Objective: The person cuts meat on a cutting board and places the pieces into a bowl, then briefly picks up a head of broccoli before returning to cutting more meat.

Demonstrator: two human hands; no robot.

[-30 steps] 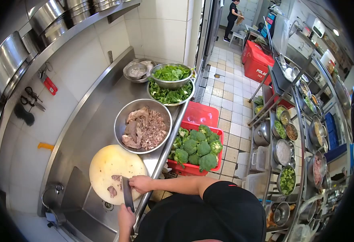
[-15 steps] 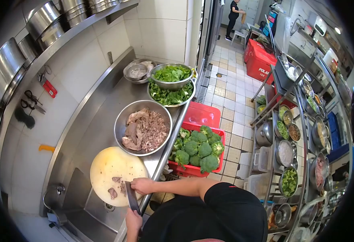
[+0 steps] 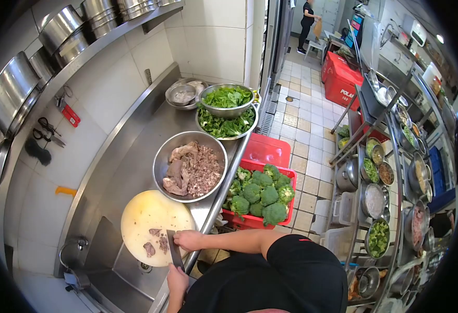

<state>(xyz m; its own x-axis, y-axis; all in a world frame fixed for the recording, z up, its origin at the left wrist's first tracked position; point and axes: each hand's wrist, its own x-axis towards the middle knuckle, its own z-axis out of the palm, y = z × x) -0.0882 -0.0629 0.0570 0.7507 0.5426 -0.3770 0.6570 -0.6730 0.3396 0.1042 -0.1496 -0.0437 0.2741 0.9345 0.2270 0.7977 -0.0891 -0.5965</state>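
My left hand (image 3: 177,281) is wrapped round the handle of a cleaver (image 3: 173,248), whose dark blade stands on edge over a round, pale chopping board (image 3: 151,216). My right hand (image 3: 189,240) is closed low over the board, its fingers bent right beside the blade; what lies under them is hidden. On the other side of the blade lie small cut bits of brownish meat (image 3: 163,243) and a larger meat piece (image 3: 149,249). Beyond the board, a steel bowl (image 3: 158,156) holds big cooked meat chunks (image 3: 177,175) and a heap of diced meat (image 3: 206,167).
The board straddles a steel sink (image 3: 101,261) with a tap (image 3: 81,243). Bowls of leafy greens (image 3: 226,99) stand farther along the counter. A red crate (image 3: 291,203) of broccoli (image 3: 260,193) sits beside its edge. Racks of filled bowls (image 3: 377,237) line the right; a person (image 3: 307,26) stands far back.
The whole view has shifted slightly to the right. The cleaver's blade is tilted a little differently beside my right fingers. Both hands keep nearly the same places at the board.
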